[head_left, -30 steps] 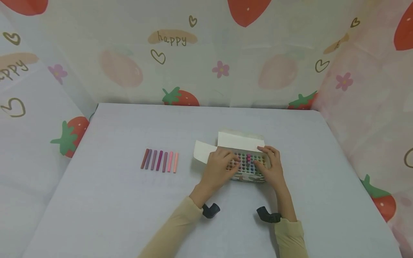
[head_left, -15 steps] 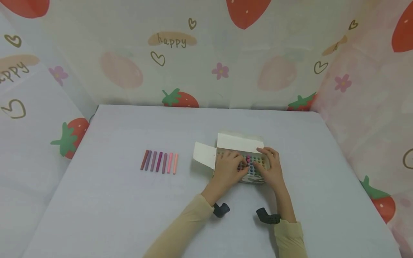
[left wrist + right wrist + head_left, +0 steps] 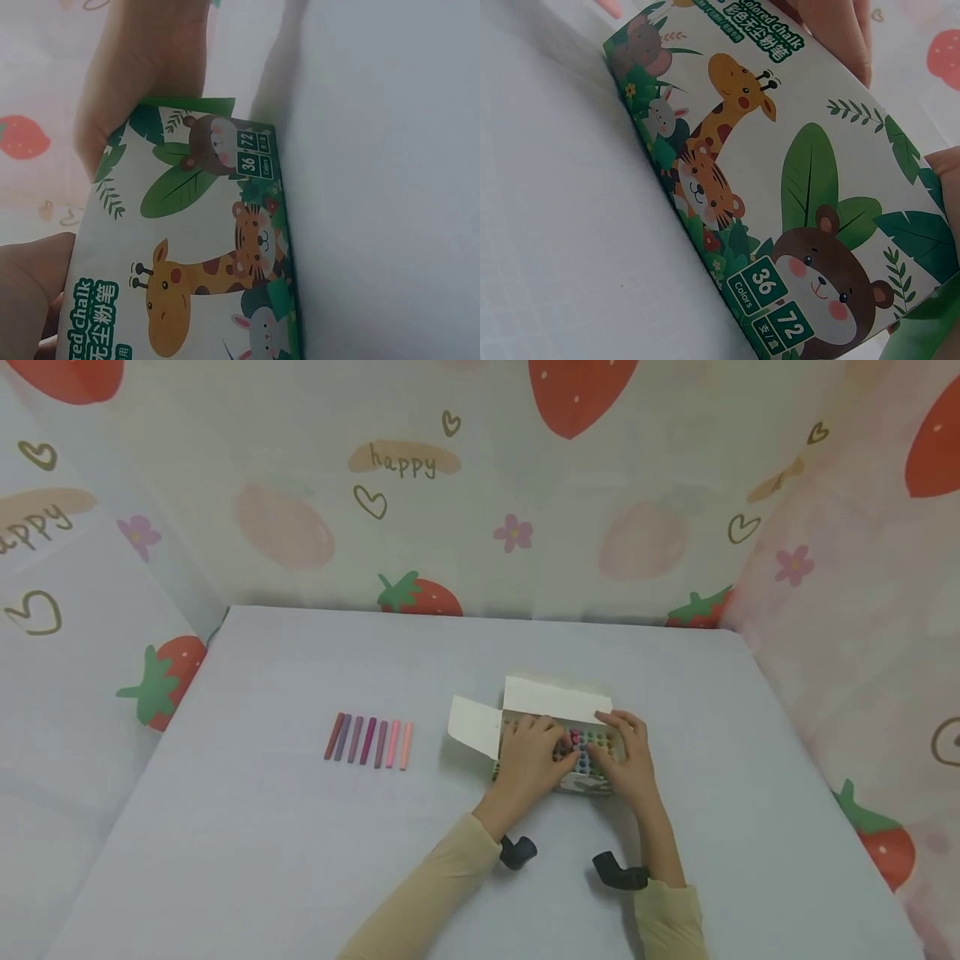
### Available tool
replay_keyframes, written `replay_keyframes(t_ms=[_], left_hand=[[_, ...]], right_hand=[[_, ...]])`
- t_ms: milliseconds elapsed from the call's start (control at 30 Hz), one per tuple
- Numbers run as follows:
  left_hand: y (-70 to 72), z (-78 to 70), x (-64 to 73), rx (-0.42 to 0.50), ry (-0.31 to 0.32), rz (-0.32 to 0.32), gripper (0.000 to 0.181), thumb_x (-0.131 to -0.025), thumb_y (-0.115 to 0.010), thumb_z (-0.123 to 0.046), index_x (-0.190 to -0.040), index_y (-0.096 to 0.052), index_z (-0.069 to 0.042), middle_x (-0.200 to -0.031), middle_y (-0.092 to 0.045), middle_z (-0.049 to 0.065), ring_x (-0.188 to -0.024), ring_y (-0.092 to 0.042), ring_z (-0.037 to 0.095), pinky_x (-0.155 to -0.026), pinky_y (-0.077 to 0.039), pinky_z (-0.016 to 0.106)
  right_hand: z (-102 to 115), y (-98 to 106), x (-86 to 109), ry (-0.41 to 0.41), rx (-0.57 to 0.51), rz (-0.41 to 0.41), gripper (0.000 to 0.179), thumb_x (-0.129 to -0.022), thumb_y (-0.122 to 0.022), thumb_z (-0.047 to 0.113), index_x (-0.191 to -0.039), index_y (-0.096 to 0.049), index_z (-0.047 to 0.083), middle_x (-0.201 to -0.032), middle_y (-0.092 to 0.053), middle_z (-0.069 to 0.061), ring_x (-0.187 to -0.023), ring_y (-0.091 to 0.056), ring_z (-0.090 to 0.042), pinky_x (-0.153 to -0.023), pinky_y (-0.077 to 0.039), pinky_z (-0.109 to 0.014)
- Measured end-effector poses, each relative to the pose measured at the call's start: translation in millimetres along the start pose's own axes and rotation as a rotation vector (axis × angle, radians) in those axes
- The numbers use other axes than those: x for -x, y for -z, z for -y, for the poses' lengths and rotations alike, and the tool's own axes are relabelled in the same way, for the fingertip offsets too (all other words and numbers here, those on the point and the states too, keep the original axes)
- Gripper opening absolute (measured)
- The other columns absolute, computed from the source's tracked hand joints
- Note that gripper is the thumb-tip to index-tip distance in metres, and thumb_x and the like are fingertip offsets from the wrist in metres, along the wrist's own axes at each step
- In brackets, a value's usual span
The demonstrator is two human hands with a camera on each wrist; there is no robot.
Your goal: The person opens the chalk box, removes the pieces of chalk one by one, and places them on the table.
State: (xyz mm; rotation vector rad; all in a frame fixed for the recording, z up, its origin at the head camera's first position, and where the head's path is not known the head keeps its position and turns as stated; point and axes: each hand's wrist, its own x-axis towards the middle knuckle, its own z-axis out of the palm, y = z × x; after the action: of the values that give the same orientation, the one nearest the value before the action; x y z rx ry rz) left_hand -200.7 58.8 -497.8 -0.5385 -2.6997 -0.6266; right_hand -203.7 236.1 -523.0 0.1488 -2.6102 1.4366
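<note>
A chalk box (image 3: 588, 783) printed with cartoon animals stands with its lid raised, full of upright coloured chalks. My left hand (image 3: 528, 760) reaches over its left part, thumb and fingertips bent down among the chalks, right by the pink chalk (image 3: 575, 737) that sticks up above the others. Whether they pinch it I cannot tell. At the right end, my right hand (image 3: 632, 764) holds the box, its thumb over the chalks and its fingers at the back flap. In both wrist views the printed front (image 3: 187, 225) hides most of the fingers.
Left of the box, several chalk sticks (image 3: 367, 742) in brown, purple and pink lie in a row on the white table (image 3: 262, 835). A white side flap (image 3: 474, 725) juts left and the raised lid (image 3: 558, 696) stands behind. Strawberry-print cloth (image 3: 420, 527) surrounds the table.
My left hand has moved right across the box to the raised pink chalk, mostly in the first half second. The right hand stays at the box's right end. The view has shifted slightly.
</note>
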Motion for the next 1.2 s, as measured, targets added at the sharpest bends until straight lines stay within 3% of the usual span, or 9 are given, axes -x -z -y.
replay_keyframes(t_ms=[500,933,1033,1200], left_hand=[[-1.1,-0.4,-0.6,0.021,-0.054,-0.087,0.012,-0.079,-0.066,-0.036,-0.078,-0.065,-0.024,-0.085,-0.061,-0.010,-0.084,-0.054,0.012,-0.073,-0.041,0.032],[7.4,-0.6,-3.6,0.081,-0.072,-0.144,0.010,-0.080,-0.064,-0.033,-0.081,-0.066,-0.023,-0.086,-0.062,-0.010,-0.084,-0.055,0.011,-0.078,-0.044,0.032],[12.1,-1.4,-6.6,0.119,-0.080,-0.193,0.009,-0.081,-0.063,-0.032,-0.082,-0.065,-0.023,-0.086,-0.062,-0.010,-0.083,-0.054,0.011,-0.075,-0.044,0.030],[28.7,-1.3,-10.6,0.264,-0.062,-0.273,0.007,-0.080,-0.066,-0.028,-0.082,-0.065,-0.022,-0.086,-0.063,-0.010,-0.083,-0.056,0.011,-0.073,-0.042,0.031]], right_hand=[[-3.3,-3.3,3.5,-0.001,-0.025,-0.011,0.047,-0.085,-0.066,0.016,-0.129,-0.051,0.012,-0.137,-0.031,-0.015,-0.129,-0.030,-0.037,-0.101,-0.022,-0.064],[-4.9,-4.2,6.0,-0.011,-0.016,-0.009,0.048,-0.085,-0.066,0.017,-0.129,-0.050,0.011,-0.137,-0.030,-0.016,-0.130,-0.029,-0.038,-0.101,-0.022,-0.064],[-3.5,-3.6,4.2,-0.018,-0.009,-0.010,0.048,-0.084,-0.067,0.017,-0.130,-0.050,0.013,-0.138,-0.030,-0.015,-0.131,-0.028,-0.037,-0.101,-0.022,-0.063],[-0.2,-2.5,1.3,-0.047,0.015,-0.005,0.049,-0.084,-0.067,0.017,-0.130,-0.050,0.015,-0.139,-0.030,-0.013,-0.132,-0.028,-0.036,-0.103,-0.020,-0.063]])
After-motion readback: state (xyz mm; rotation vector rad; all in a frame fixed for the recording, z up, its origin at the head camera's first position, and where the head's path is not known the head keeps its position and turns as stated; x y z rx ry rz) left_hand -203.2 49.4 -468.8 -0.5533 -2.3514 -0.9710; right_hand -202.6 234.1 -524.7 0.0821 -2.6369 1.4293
